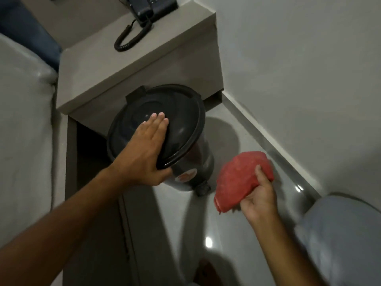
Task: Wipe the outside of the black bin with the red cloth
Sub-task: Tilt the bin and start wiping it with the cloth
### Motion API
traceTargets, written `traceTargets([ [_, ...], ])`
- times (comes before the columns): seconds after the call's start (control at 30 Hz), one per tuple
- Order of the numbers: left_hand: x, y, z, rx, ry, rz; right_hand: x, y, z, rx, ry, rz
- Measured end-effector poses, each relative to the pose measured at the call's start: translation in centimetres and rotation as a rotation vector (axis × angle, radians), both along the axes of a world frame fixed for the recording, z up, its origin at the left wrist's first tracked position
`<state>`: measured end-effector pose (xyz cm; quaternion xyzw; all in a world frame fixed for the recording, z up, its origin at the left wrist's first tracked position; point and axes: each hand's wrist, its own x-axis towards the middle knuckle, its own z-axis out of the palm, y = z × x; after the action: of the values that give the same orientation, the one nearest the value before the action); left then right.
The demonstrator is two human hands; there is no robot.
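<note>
- Black bin (pixel 191 162): stands on the glossy grey floor (pixel 237 223), tilted, lid (pixel 165 120) closed, directly in front of a grey bedside unit (pixel 134 65).
- Bin finish: dark, smooth plastic with a round, ridged lid; a red-and-white label on the lower body; a pedal at the base.
- Left hand (pixel 144 149): laid flat on the lid, fingers extended, thumb hooked under the lid rim; it grasps nothing else.
- Right hand (pixel 259 201): clasps the bunched red cloth (pixel 241 178), held near the bin's right side, apart from it.
- Room: a pale wall (pixel 299 69) with skirting at right; a dark corded telephone (pixel 148 7) on the unit's worktop; bedding at left.
</note>
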<state>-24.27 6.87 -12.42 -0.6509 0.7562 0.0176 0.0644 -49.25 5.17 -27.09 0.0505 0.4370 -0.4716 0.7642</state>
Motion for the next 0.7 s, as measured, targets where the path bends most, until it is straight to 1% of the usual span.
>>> traceTargets([
  [0.1, 0.6, -0.6, 1.9, -0.032, 0.089, 0.014, 0.0, 0.0, 0.1, -0.055, 0.077, -0.014],
  [0.2, 1.4, -0.4, 3.5, -0.113, 0.243, 0.095, -0.1, -0.7, 1.6, -0.174, 0.244, 0.009],
  [0.27, 1.8, 0.4, 3.8, -0.140, 0.343, 0.118, 0.0, -1.5, 2.4, -0.282, 0.381, 0.076],
  [0.37, 3.0, 1.8, 3.3, -0.131, 0.432, 0.139, 1.3, -2.9, 3.8, -0.482, 0.532, 0.205],
  [0.43, 4.1, 2.4, 3.2, -0.139, 0.441, 0.167, 3.0, -4.2, 4.4, -0.590, 0.613, 0.284],
  [0.53, 4.5, 2.6, 3.2, -0.147, 0.393, 0.206, 6.3, -5.7, 5.6, -0.781, 0.716, 0.442],
  [0.6, 3.8, 2.2, 2.8, -0.146, 0.355, 0.180, 8.7, -6.4, 7.0, -0.895, 0.790, 0.524],
  [0.7, 3.5, 1.6, 2.4, -0.137, 0.297, 0.161, 11.7, -7.1, 9.5, -1.061, 0.851, 0.412],
])
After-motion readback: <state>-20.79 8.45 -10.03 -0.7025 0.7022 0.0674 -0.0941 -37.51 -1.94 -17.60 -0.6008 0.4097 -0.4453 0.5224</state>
